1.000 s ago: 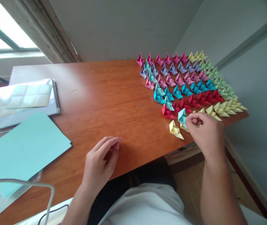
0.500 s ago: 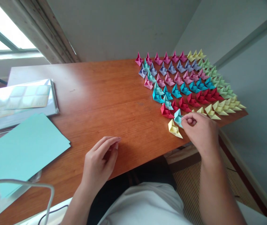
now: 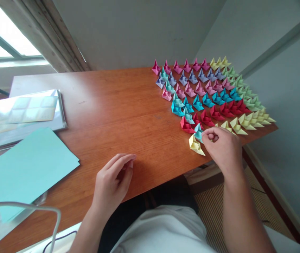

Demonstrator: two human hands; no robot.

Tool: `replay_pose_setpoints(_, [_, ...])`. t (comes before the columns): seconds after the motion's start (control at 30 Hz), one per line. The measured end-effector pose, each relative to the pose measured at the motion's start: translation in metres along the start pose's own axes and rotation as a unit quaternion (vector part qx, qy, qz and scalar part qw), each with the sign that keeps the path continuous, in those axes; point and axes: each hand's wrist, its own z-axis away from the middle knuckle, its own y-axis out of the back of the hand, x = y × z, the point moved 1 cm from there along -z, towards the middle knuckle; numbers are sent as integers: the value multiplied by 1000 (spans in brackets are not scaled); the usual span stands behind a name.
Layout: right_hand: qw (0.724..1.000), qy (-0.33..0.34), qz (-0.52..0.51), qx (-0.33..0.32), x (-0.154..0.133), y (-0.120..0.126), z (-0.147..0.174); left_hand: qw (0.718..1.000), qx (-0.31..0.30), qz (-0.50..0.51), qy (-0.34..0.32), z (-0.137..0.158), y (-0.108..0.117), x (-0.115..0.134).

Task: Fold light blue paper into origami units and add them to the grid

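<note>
My right hand [image 3: 219, 146] pinches the right end of a pale turquoise folded paper boat [image 3: 198, 133] between thumb and fingers. That boat touches the table between a red paper boat [image 3: 187, 125] and a pale yellow paper boat [image 3: 196, 145]. Part of its right end is hidden by my fingertips. My left hand [image 3: 115, 177] rests at the table's front edge, loosely curled, with thumb and forefinger tips together and nothing seen in it.
Rows of folded paper boats in magenta, lilac, pink, blue [image 3: 198, 103], red and yellow cover the table's right side. Turquoise paper sheets [image 3: 31, 168] lie at the left, by a clear-wrapped pack [image 3: 60, 112]. A white cable or tube [image 3: 33, 206] curves across the lower left.
My right hand has shifted slightly to the left, moving the turquoise boat closer between the red and yellow boats. My left hand stays put.
</note>
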Motion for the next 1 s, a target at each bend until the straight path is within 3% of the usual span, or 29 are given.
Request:
replay_pose_setpoints(0.77, [1000, -5, -5, -10, 5, -12, -1, 1000, -9, -4, 3, 0, 0, 0])
replay_pose_setpoints(1.0, [1000, -7, -7, 2, 6, -3, -1, 1000, -2, -8, -1, 0, 0, 0])
